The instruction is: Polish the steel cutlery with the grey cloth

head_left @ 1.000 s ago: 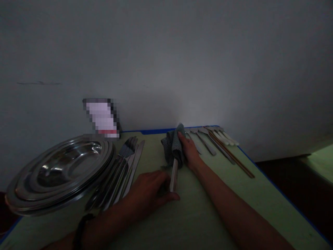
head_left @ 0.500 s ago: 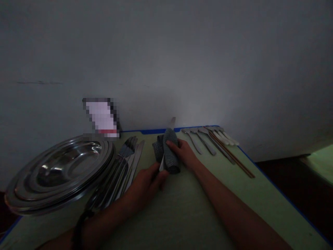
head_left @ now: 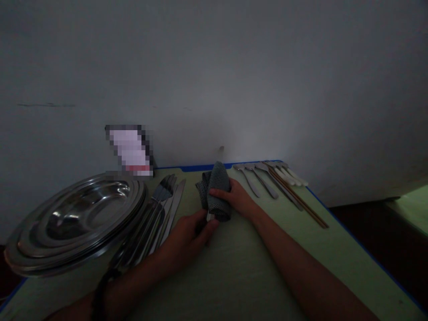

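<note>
My left hand [head_left: 197, 229] is closed on the near end of a knife, with a small pale part of the knife [head_left: 210, 217] showing between its fingers and the cloth. Most of the knife is hidden by a grey checked cloth [head_left: 220, 178] folded around it. From the right side, my right hand [head_left: 236, 198] grips the cloth, thumb across its front. Above the cloth, a small greyish spot shows against the wall; whether it is the knife's tip I cannot tell. Left of my left hand lie several table knives and other metal cutlery [head_left: 163, 203].
Stacked metal plates [head_left: 137, 209] stand at the left, with a blurred-out phone-like device [head_left: 130, 149] leaning on the wall behind. At the right lie metal spoons or forks [head_left: 264, 183], wooden chopsticks [head_left: 307, 209] and white-handled utensils [head_left: 290, 178]. The blue-edged table [head_left: 240, 276] meets the wall.
The cloth and my right thumb have shifted slightly along the knife, so less of it shows beside my left hand. The cloth's far end sits a little higher. My left hand has barely moved.
</note>
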`<state>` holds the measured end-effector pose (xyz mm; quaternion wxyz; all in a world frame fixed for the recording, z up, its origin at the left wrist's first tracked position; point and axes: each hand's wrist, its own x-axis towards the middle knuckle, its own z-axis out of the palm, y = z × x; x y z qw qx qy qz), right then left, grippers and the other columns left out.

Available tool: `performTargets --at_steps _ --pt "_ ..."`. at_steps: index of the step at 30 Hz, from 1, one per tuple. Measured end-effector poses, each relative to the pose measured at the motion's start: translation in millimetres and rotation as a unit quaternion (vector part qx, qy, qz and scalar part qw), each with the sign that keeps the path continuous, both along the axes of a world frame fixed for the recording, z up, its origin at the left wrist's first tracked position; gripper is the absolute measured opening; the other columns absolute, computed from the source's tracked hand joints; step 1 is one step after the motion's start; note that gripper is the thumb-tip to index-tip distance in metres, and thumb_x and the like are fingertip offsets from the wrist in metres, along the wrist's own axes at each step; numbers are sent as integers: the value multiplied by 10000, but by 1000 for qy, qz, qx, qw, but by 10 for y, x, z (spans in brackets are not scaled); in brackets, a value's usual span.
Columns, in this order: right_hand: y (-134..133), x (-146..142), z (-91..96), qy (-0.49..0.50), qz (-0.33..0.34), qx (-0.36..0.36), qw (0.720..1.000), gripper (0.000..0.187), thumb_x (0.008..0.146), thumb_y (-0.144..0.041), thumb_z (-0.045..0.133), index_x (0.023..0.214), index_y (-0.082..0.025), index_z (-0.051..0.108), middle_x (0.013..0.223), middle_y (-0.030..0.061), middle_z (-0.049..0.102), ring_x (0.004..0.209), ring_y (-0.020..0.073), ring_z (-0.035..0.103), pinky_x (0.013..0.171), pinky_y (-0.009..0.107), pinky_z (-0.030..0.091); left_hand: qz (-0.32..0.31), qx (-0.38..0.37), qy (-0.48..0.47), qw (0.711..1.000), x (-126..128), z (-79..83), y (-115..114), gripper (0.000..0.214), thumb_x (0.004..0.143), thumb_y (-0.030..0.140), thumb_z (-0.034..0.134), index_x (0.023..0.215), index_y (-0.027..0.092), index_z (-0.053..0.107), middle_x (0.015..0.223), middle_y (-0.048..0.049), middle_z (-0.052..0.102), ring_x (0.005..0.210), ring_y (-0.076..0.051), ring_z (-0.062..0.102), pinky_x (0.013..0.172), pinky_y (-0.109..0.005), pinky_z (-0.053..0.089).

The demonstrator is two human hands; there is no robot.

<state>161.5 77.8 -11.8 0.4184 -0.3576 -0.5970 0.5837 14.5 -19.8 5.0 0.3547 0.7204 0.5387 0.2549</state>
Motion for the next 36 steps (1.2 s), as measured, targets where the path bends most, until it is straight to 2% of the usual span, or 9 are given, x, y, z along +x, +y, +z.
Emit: performTargets --at_steps 3,6,8,14,19,22,29,33,36 --pt "1 -3 0 -27 -4 4 1000 389 561 -379 739 875 -175 638 849 43 684 732 172 616 672 311 486 1 -19 -17 1000 2 22 -1 353 879 423 377 689 168 531 552 30 548 500 -117 516 467 -204 357" --pt "-12 -11 8 -56 4 26 998 415 533 -379 754 874 -174 638 854 45 680 744 180 611 659 312 485 49 -73 -34 996 12 35 19 483 888 475 296 586 170 518 454 33 518 434 -113 500 449 -205 363" --pt "-22 -17 18 -64 9 34 997 443 535 -390 753 902 -175 631 876 47 677 767 183 610 676 316 487 74 -99 -31 992 17 31 40 468 869 481 331 563 173 508 420 41 502 401 -109 480 424 -200 350" --pt "-12 -11 8 -59 10 7 998 442 573 -433 733 907 -167 617 900 57 670 793 180 613 704 307 487 69 -95 -40 992 6 14 62 363 829 415 394 581 179 513 449 48 518 430 -111 503 443 -198 366" --pt "10 -4 -46 24 17 -33 999 344 642 -448 674 840 -170 632 814 23 664 725 154 606 677 279 479 41 -84 -34 995 -11 0 44 381 838 413 396 570 173 520 470 42 517 450 -107 500 463 -196 370" --pt "11 -2 -55 37 19 -44 998 320 619 -410 706 828 -177 641 797 6 667 699 140 602 658 262 473 31 -79 -35 996 -11 -4 31 380 836 424 402 580 171 524 478 39 524 456 -106 497 464 -193 365" --pt "6 12 -35 48 35 -58 997 299 617 -400 708 795 -167 655 769 9 673 661 133 592 640 259 452 79 -120 -45 989 14 51 38 519 827 557 327 513 176 488 385 44 462 375 -99 438 406 -193 322" --pt "-5 -8 -35 35 34 -79 996 287 637 -426 681 707 -149 652 653 -3 644 569 115 552 552 236 412 41 -99 12 994 3 6 47 457 815 498 407 509 173 503 413 39 492 396 -100 453 416 -189 329" --pt "3 -38 -46 36 -2 -91 995 304 647 -446 665 654 -143 645 592 -13 615 531 105 528 512 223 385 2 -87 35 996 -24 -43 50 442 830 463 398 521 167 511 425 32 504 406 -98 465 419 -182 333"
